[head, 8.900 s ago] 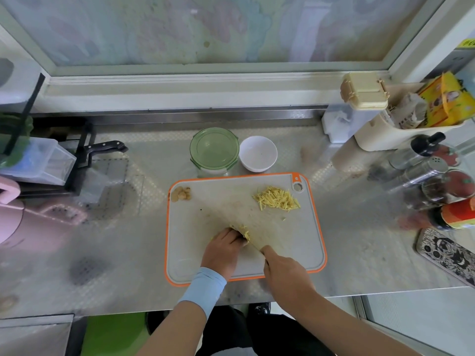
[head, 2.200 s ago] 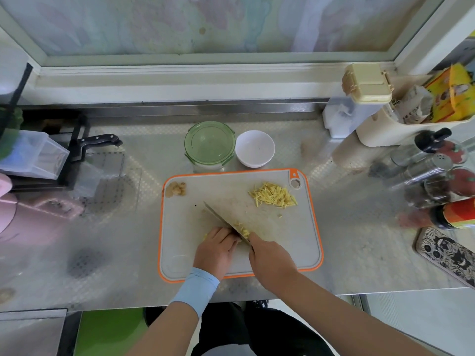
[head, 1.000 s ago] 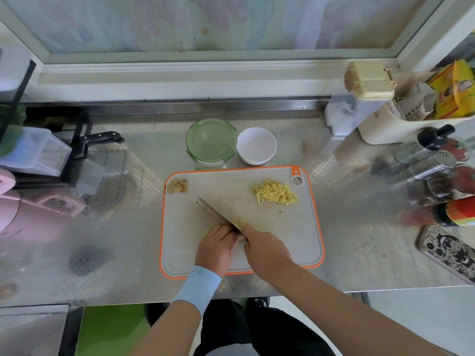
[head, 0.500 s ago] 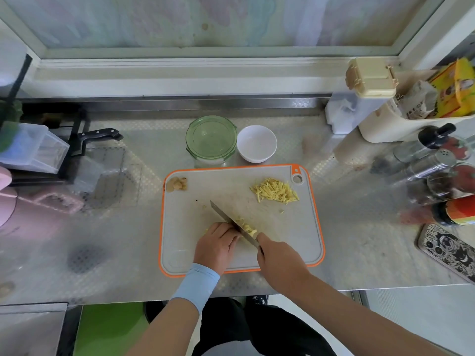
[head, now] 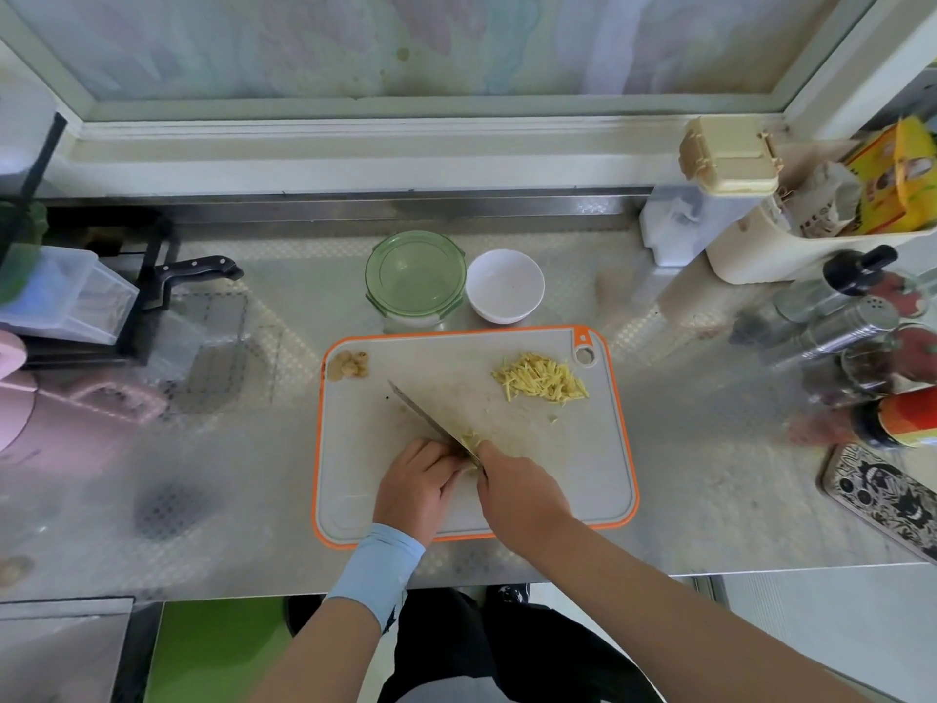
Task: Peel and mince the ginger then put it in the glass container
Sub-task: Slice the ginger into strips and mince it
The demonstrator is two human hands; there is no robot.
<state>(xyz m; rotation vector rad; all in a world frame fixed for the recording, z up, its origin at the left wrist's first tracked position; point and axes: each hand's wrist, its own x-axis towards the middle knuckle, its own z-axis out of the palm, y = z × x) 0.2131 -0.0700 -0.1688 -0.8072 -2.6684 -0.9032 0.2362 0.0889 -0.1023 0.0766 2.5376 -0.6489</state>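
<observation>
1. While the right hand is gripping the knife, the left hand, fingers curled, is pinning ginger on the board.
2. Cut strips are lying far right; the container is standing behind the board.

Since half a second ago my right hand has slid back in toward my left hand, and the two nearly touch again. The knife now lies close against my left fingertips, its tip reaching further out beyond them. The cut ginger sits bunched just past my right fingers rather than strung along the blade
</observation>
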